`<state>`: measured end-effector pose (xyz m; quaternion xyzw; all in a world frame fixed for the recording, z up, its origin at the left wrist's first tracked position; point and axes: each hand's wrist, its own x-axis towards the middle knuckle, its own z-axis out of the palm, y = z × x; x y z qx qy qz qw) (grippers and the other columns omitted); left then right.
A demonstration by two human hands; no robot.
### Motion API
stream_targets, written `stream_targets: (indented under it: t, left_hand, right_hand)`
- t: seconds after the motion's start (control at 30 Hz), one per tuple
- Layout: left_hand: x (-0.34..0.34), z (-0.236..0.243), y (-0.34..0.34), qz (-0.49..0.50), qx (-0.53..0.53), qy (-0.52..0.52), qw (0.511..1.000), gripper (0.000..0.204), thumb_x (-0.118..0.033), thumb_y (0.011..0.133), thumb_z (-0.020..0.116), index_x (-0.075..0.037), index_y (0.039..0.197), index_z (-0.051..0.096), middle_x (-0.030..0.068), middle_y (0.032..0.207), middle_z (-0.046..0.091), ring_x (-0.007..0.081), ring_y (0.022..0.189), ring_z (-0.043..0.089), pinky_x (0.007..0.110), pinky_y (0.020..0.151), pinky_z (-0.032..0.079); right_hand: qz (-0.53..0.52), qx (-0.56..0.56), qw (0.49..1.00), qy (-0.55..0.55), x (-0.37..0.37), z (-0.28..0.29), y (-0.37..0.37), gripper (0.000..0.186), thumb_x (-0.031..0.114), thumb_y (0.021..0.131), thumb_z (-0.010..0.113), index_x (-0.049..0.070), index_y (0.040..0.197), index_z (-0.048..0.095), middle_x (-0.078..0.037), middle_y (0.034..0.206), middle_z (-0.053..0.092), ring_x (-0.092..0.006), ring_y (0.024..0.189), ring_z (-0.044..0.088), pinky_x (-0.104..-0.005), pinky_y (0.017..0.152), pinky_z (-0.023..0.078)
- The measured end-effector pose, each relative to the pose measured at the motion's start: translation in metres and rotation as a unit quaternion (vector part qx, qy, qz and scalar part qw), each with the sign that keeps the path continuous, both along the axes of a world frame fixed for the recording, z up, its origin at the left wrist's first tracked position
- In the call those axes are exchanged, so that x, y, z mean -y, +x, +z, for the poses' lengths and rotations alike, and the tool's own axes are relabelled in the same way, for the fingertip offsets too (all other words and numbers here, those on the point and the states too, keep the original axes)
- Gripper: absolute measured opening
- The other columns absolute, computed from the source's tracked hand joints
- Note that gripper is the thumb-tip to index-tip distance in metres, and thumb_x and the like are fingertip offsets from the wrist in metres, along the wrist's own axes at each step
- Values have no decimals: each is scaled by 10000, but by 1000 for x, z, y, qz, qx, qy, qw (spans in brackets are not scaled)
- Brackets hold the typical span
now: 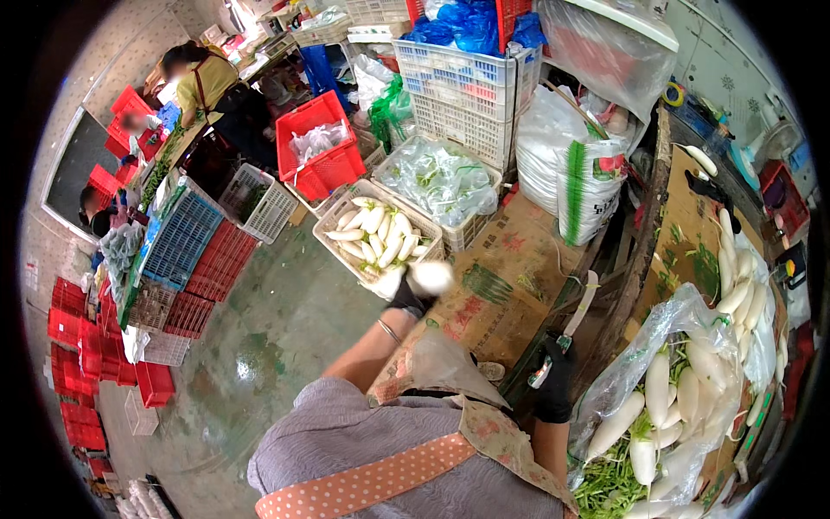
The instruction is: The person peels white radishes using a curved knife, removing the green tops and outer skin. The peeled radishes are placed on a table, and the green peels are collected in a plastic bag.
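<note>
My left hand (403, 294), in a black glove, reaches out over the near corner of a white crate (341, 203) and holds a peeled white radish (430, 277). The crate holds several more white radishes (380, 233). My right hand (553, 385), also in a black glove, is lower and to the right, gripping a knife (581, 303) whose pale blade points up. Just right of that hand lies a clear plastic bag (683, 316) of white radishes with green tops (657, 406).
Flattened cardboard (510, 268) covers the surface between the crates and me. More trimmed radishes (735, 285) lie along the right bench. A red crate (322, 147), stacked white crates (462, 95), a blue crate (177, 238) and red crate stacks (82, 346) ring the wet floor. A person (207, 86) works far left.
</note>
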<state>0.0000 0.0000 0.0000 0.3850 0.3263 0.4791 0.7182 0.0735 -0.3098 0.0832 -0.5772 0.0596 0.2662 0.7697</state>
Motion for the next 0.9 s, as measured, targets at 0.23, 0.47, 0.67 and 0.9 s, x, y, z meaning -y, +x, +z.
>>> stream_targets:
  t: [0.23,0.47,0.67,0.9]
  left_hand:
    - [8,125,84,-228,-12,59,972,281,-197,858,465,-81,1113,468,102,997,557,226,907,566,319,779,447]
    - [170,84,169,-665,-66,237,705,255,-120,823,546,-42,1064,517,72,987,576,157,893,554,283,778,447]
    - [319,116,156,-784,63,409,462,231,-90,797,576,-40,1019,537,72,952,573,155,878,548,283,775,443]
    - [391,81,225,-479,111,821,291,420,-57,670,543,-101,1086,505,126,1029,521,324,884,519,406,748,430]
  right_hand:
    - [-101,35,993,41,23,20,0,158,93,764,584,58,916,561,29,718,515,-69,581,460,-216,485,366]
    - [-309,89,947,-1,61,39,-15,173,60,771,586,58,935,531,17,636,504,-60,480,440,-195,423,346]
    - [-619,152,749,-181,155,32,-94,164,35,790,547,45,953,535,14,616,483,-66,458,420,-204,423,349]
    - [-569,56,647,-505,184,18,-161,429,100,748,619,47,1149,476,-91,858,606,-128,684,555,-260,598,455]
